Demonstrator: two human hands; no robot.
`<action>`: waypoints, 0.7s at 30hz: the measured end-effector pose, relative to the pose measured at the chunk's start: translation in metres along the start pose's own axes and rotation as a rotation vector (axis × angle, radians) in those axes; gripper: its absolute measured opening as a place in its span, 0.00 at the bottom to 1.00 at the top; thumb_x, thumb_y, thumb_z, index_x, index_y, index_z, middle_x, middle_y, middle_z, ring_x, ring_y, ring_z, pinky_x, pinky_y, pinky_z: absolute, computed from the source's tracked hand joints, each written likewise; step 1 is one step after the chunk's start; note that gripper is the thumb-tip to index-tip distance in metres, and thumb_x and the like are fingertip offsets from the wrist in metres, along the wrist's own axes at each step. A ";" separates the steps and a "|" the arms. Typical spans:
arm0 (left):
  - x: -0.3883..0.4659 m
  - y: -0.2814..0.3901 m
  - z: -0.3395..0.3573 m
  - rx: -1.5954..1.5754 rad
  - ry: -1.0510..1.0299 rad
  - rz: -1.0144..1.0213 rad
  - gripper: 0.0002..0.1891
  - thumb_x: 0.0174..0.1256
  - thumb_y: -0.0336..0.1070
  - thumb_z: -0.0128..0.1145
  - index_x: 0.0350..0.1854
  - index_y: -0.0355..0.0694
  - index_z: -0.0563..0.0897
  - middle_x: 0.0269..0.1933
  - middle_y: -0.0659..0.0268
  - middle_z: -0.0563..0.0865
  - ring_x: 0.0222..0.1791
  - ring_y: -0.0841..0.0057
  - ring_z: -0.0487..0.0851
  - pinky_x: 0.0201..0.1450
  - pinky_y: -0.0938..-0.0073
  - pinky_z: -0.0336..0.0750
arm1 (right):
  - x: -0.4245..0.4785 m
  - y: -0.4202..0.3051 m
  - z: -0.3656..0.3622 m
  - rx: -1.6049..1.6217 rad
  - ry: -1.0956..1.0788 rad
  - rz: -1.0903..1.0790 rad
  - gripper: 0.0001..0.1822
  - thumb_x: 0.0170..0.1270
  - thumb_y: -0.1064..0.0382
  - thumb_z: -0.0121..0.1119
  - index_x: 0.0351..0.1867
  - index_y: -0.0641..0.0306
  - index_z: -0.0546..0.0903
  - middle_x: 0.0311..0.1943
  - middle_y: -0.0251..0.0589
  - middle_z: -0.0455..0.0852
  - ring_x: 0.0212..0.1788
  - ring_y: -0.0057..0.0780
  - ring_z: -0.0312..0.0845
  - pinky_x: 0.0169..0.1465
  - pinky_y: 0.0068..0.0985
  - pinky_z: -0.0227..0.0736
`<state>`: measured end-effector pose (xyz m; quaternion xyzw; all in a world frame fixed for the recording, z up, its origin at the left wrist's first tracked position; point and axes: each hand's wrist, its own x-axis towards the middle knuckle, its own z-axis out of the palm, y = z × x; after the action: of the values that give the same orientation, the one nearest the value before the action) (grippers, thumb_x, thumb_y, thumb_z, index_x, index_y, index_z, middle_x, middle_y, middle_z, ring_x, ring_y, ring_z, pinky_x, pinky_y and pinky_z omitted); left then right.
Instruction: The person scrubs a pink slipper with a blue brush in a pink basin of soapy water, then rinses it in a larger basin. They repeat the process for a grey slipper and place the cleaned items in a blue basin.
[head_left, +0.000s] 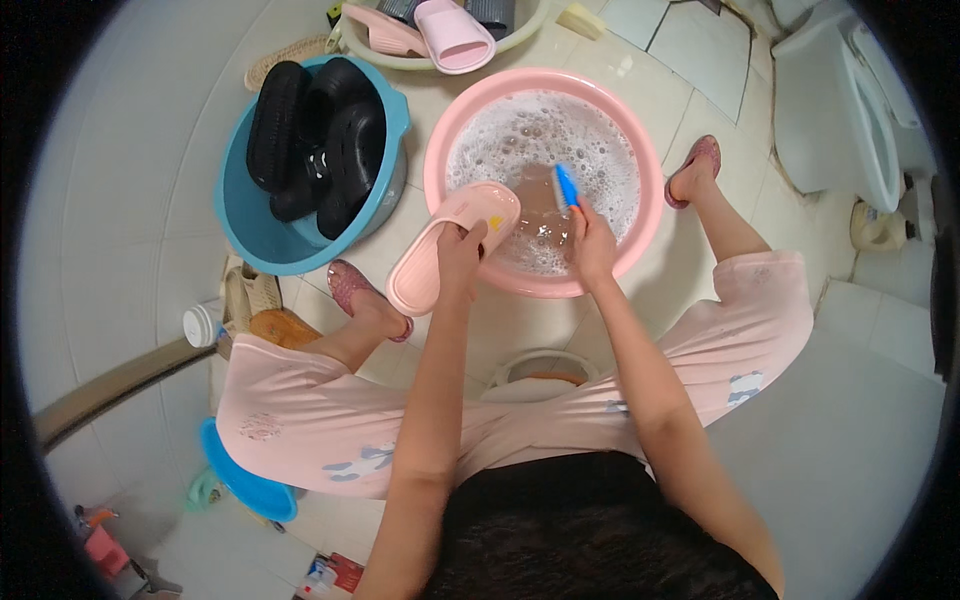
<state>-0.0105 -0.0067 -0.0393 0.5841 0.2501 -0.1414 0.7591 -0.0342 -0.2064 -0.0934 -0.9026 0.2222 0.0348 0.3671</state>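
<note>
My left hand (459, 259) grips a pink slide slipper (416, 281) by its strap, which bears a small yellow mark. The slipper's strap end overlaps the left rim of a pink basin (649, 180). Soapy water with white foam (592, 135) fills that basin, brownish where the foam parts. In my right hand (594, 244) is a blue scrubbing brush (567, 186), its pale bristles facing left over the water, apart from the slipper.
Black footwear (352, 157) lies in a blue basin (232, 217) at left. A pale green basin (517, 37) beyond holds pink and grey slippers (456, 37). My feet, in glittery pink shoes (352, 285), flank the pink basin. A white toilet (832, 112) is at right, a detergent bottle (877, 227) below it.
</note>
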 end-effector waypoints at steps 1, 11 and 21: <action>0.000 0.001 -0.001 -0.021 -0.006 -0.006 0.15 0.62 0.27 0.56 0.51 0.31 0.76 0.47 0.63 0.82 0.43 0.77 0.80 0.43 0.76 0.74 | -0.001 0.002 -0.003 -0.080 0.016 0.015 0.18 0.70 0.54 0.50 0.56 0.56 0.78 0.37 0.54 0.84 0.40 0.44 0.82 0.43 0.36 0.74; 0.009 -0.002 0.007 -0.253 0.027 -0.050 0.06 0.70 0.35 0.51 0.33 0.42 0.74 0.22 0.75 0.71 0.18 0.89 0.65 0.20 0.83 0.58 | -0.034 -0.044 -0.022 0.563 -0.204 -0.272 0.15 0.64 0.58 0.55 0.50 0.54 0.83 0.32 0.42 0.86 0.31 0.36 0.81 0.37 0.32 0.75; 0.000 -0.001 0.018 -0.217 0.039 -0.046 0.12 0.74 0.40 0.47 0.30 0.42 0.72 0.20 0.74 0.68 0.16 0.87 0.64 0.18 0.83 0.60 | -0.056 -0.069 -0.042 0.342 -0.028 -0.420 0.13 0.59 0.61 0.63 0.47 0.48 0.85 0.21 0.40 0.77 0.25 0.31 0.73 0.32 0.29 0.68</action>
<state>-0.0070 -0.0238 -0.0365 0.4955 0.2921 -0.1193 0.8093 -0.0591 -0.1704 -0.0053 -0.8532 0.0279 -0.0677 0.5164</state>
